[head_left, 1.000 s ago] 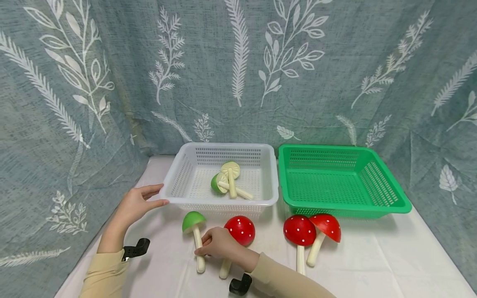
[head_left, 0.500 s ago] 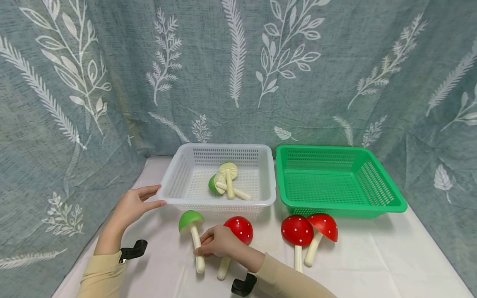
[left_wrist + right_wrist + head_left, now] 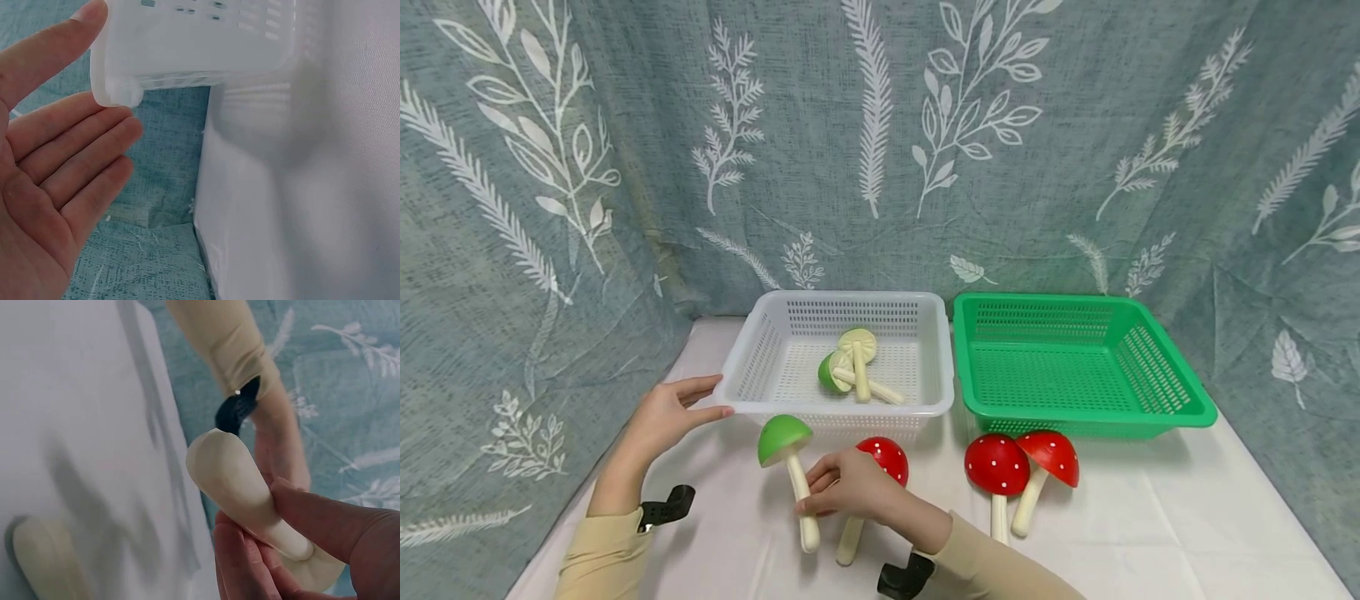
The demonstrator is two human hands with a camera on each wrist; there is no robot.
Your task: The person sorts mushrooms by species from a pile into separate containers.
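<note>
My right hand (image 3: 861,483) pinches the pale stem of a green-capped toy mushroom (image 3: 784,440) between thumb and fingers. The mushroom's cap points towards the white basket (image 3: 842,409), and the right wrist view shows its rounded stem end (image 3: 225,462) up close. Its shadow falls apart from it on the cloth. Partly behind this hand lies a red toy mushroom (image 3: 889,458) with white dots. At the white basket's left front corner, my left hand (image 3: 662,417) touches the rim with straight thumb and index finger. Two green-capped mushrooms (image 3: 861,375) lie crossed inside that basket.
An empty green basket (image 3: 1090,422) stands right beside the white one. Before it, two red dotted mushrooms (image 3: 997,465) lie with caps together. A white cloth (image 3: 1120,533) covers the table, and a patterned grey-blue curtain (image 3: 820,167) hangs behind and at both sides.
My right hand has raised the green-capped mushroom off the cloth, its cap now overlapping the white basket's front. My left hand keeps its place at the basket corner. The head view has shifted slightly.
</note>
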